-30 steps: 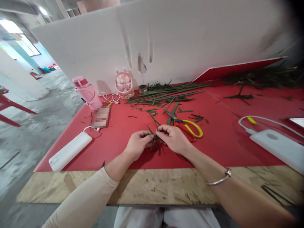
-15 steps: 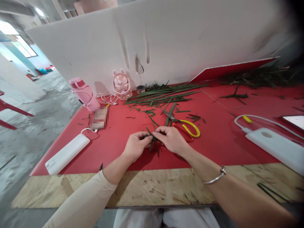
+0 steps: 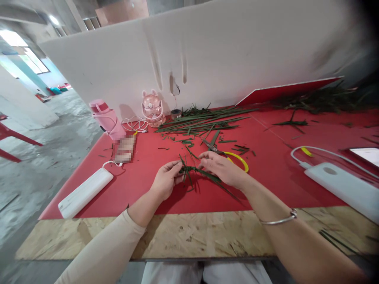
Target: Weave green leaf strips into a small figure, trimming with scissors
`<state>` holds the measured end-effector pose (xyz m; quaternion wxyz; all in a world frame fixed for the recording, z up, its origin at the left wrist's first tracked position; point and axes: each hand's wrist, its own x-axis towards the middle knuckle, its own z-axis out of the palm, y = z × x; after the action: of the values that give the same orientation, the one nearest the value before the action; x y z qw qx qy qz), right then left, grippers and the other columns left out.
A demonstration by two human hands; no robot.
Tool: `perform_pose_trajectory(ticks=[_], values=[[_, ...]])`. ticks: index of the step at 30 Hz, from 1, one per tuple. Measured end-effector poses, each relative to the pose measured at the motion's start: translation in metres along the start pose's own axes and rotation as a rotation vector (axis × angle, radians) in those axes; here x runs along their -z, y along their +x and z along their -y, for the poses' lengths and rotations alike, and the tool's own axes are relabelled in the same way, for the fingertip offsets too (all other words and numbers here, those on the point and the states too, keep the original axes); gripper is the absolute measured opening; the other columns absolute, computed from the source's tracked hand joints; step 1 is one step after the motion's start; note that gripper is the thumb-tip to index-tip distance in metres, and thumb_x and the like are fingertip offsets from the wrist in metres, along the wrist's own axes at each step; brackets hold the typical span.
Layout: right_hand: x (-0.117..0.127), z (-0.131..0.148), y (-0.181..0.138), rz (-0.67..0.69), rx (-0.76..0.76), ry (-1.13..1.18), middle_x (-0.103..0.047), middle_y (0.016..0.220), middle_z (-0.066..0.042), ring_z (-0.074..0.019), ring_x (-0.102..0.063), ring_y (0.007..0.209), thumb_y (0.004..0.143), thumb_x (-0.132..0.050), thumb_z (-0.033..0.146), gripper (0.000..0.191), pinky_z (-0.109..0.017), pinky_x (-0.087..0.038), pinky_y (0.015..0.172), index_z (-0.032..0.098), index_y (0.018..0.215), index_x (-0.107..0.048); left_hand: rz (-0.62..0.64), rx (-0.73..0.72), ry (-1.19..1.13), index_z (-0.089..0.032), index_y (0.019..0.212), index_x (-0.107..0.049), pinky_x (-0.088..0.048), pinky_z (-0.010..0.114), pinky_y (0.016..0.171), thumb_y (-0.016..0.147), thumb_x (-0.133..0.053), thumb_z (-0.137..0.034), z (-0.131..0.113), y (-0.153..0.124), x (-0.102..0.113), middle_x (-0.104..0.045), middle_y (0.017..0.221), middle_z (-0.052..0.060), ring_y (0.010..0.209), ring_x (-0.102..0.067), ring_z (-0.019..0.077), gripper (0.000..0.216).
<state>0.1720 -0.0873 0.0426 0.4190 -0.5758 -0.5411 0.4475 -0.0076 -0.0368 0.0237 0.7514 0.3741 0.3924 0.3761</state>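
My left hand (image 3: pixel 167 177) pinches one end of a knotted piece of green leaf strips (image 3: pixel 189 169) between thumb and fingertips. Short pointed ends stick out of the knot, and longer strips trail right, under my other hand. My right hand (image 3: pixel 220 167), a metal bangle on its wrist, hovers just right of the knot with loosely curved fingers, nothing seen pinched in them. Behind that hand lie scissors (image 3: pixel 217 150) with yellow-lined handles, partly covered by it. Leaf scraps (image 3: pixel 187 142) are scattered beyond both hands.
A bundle of long green strips (image 3: pixel 204 120) lies at the back, beside a pink bottle (image 3: pixel 108 120) and a clear pink jug (image 3: pixel 152 108). White power banks (image 3: pixel 85 193) with cables lie left and right. A white panel (image 3: pixel 118 63) stands behind the red tabletop (image 3: pixel 142 157).
My right hand has let go of the knot and moved right, over the scissors' handles. My left hand still pinches the piece, slightly further left; more of the piece now shows.
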Motion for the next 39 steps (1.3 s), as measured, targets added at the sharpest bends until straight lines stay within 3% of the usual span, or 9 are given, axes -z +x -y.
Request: perform_pose_trajectory(ticks=[10, 15, 19, 22, 27, 31, 34, 37, 39], values=[[-0.01, -0.001, -0.002, 0.134, -0.13, 0.036, -0.058, 0.059, 0.003, -0.0079, -0.052, 0.047, 0.075, -0.056, 0.027, 0.016, -0.021, -0.042, 0.047, 0.017, 0.087, -0.052, 0.002, 0.148, -0.184, -0.01, 0.092, -0.059, -0.05, 0.02, 0.054, 0.084, -0.044, -0.043, -0.009, 0.004, 0.001, -0.064, 0.075, 0.009, 0.061, -0.061, 0.0113, 0.037], [-0.013, -0.004, -0.003, 0.134, -0.117, -0.079, -0.055, 0.054, 0.006, -0.0094, -0.05, 0.042, 0.073, -0.059, 0.03, 0.029, -0.02, -0.037, 0.04, 0.02, 0.095, -0.044, -0.129, -0.075, -0.068, -0.013, 0.086, -0.057, -0.044, 0.019, 0.051, 0.081, -0.05, -0.038, -0.007, 0.006, 0.007, -0.055, 0.064, 0.0, 0.052, -0.052, 0.0075, 0.026], [0.0, -0.006, 0.004, -0.232, -0.02, -0.229, -0.055, 0.059, 0.003, -0.0103, -0.049, 0.046, 0.074, -0.057, 0.043, 0.029, -0.023, -0.039, 0.045, 0.02, 0.088, -0.047, -0.177, -0.387, 0.527, -0.017, 0.075, -0.059, -0.035, 0.021, 0.049, 0.077, -0.052, -0.043, -0.01, 0.0, 0.011, -0.05, 0.056, -0.002, 0.049, -0.045, 0.0087, 0.028], [0.008, -0.012, 0.012, -0.474, 0.099, -0.296, -0.058, 0.068, 0.0, -0.0126, -0.054, 0.059, 0.073, -0.057, 0.042, 0.025, -0.025, -0.043, 0.056, 0.019, 0.079, -0.051, -0.079, -0.451, 1.098, -0.017, 0.061, -0.06, -0.032, 0.023, 0.052, 0.072, -0.056, -0.047, -0.008, -0.012, 0.006, -0.053, 0.052, 0.0, 0.05, -0.045, 0.0108, 0.033], [0.004, -0.026, 0.019, -0.487, 0.126, -0.253, -0.059, 0.065, -0.001, -0.0136, -0.054, 0.057, 0.074, -0.056, 0.04, 0.021, -0.025, -0.043, 0.056, 0.019, 0.075, -0.054, -0.036, -0.343, 1.482, -0.017, 0.06, -0.062, -0.027, 0.026, 0.051, 0.064, -0.061, -0.049, -0.006, -0.021, -0.005, -0.056, 0.054, 0.002, 0.051, -0.048, 0.0142, 0.031], [0.002, -0.027, 0.019, -0.518, 0.163, -0.128, -0.058, 0.063, -0.001, -0.0143, -0.055, 0.057, 0.074, -0.055, 0.041, 0.022, -0.025, -0.044, 0.055, 0.018, 0.076, -0.054, 0.078, -0.225, 1.23, -0.015, 0.051, -0.057, -0.028, 0.025, 0.05, 0.069, -0.06, -0.035, -0.012, -0.011, -0.001, -0.048, 0.044, -0.001, 0.046, -0.044, 0.0107, 0.027], [0.008, -0.022, 0.017, -0.633, 0.228, -0.044, -0.057, 0.065, -0.002, -0.0141, -0.054, 0.058, 0.076, -0.053, 0.043, 0.026, -0.024, -0.044, 0.055, 0.018, 0.081, -0.054, 0.085, 0.019, 0.566, -0.015, 0.063, -0.058, -0.028, 0.02, 0.043, 0.065, -0.066, -0.039, -0.016, 0.003, 0.0, -0.048, 0.048, -0.005, 0.041, -0.039, 0.0058, 0.025], [0.012, -0.016, 0.013, -0.667, 0.244, -0.059, -0.055, 0.062, -0.001, -0.0129, -0.05, 0.055, 0.078, -0.052, 0.045, 0.028, -0.023, -0.041, 0.051, 0.018, 0.081, -0.055, 0.045, 0.047, -0.029, -0.016, 0.069, -0.053, -0.037, 0.014, 0.047, 0.055, -0.077, -0.028, -0.016, 0.015, -0.006, -0.055, 0.06, -0.005, 0.047, -0.046, 0.0026, 0.03], [0.011, -0.012, 0.009, -0.56, 0.248, -0.068, -0.052, 0.058, 0.001, -0.0118, -0.048, 0.052, 0.08, -0.049, 0.045, 0.028, -0.022, -0.039, 0.049, 0.018, 0.077, -0.054, 0.039, 0.039, -0.206, -0.016, 0.07, -0.051, -0.042, 0.013, 0.052, 0.053, -0.079, -0.021, -0.011, 0.021, -0.012, -0.057, 0.064, -0.005, 0.052, -0.052, 0.0027, 0.033]])
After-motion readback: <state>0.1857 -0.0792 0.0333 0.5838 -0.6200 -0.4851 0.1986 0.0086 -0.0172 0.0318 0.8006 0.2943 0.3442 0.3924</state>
